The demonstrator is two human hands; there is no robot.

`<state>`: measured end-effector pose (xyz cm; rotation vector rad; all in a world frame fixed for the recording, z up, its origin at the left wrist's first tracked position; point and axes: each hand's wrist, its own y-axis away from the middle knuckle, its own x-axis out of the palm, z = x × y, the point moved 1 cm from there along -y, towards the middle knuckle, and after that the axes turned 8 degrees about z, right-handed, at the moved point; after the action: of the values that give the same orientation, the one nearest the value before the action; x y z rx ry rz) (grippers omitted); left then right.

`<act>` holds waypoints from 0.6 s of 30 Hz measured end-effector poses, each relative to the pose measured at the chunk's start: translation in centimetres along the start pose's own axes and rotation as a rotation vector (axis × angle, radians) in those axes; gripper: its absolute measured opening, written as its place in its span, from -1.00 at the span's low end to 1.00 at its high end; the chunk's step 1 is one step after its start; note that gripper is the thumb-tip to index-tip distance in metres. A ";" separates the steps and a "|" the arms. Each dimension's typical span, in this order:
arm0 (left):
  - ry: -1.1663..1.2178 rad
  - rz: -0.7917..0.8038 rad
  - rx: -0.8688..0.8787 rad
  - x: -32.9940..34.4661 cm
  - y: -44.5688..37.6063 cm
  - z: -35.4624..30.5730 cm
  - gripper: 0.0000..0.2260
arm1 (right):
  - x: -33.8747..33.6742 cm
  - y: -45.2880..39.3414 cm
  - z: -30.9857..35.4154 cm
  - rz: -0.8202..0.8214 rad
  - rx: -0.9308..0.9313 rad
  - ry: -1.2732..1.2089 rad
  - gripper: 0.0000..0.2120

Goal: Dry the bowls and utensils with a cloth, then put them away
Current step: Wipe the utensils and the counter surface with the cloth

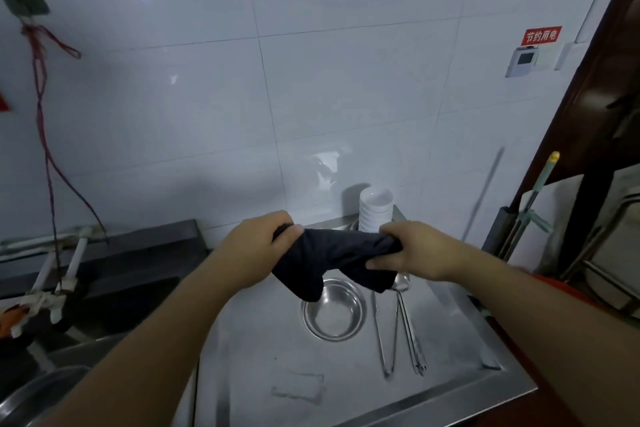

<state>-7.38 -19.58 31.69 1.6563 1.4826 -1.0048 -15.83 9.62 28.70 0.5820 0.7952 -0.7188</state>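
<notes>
Both hands, left hand (256,246) and right hand (412,250), grip the dark cloth (332,258) stretched above the bench (277,340), so drying seems barely begun: steel bowl (334,310), tongs (398,329) and stacked white bowls (375,210) at the back edge wait untouched.

Bare steel counter (277,350) left of metal bowl (334,314); tongs (388,333) and ladle (408,322) crowding right.
</notes>
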 end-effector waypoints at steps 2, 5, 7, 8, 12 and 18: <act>0.036 0.024 0.016 -1.6 0.3 0.5 -0.69 | -1.4 0.2 1.7 0.043 -0.054 -0.098 -0.71; -0.064 0.094 0.025 -3.3 0.7 1.0 -0.46 | -3.1 -0.1 3.9 -0.019 -0.074 -0.178 -0.66; -0.199 0.143 -0.007 -3.2 0.9 1.0 -0.33 | -4.1 -0.5 5.2 -0.053 -0.099 -0.208 -0.79; -0.257 0.145 -0.030 -2.6 0.9 1.0 -0.26 | -4.5 -0.5 6.1 -0.053 -0.114 -0.208 -0.82; -0.356 0.045 -0.051 1.1 0.5 0.5 -0.29 | -4.4 -0.5 9.1 -0.019 -0.134 -0.195 -0.76; 0.119 0.018 0.097 5.4 -0.1 -2.6 -0.71 | -3.9 0.2 10.7 0.044 -0.146 -0.335 -0.81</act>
<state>-6.99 -14.83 28.12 1.8236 1.5135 -0.9970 -13.00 3.62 37.96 0.3336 0.5162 -0.6889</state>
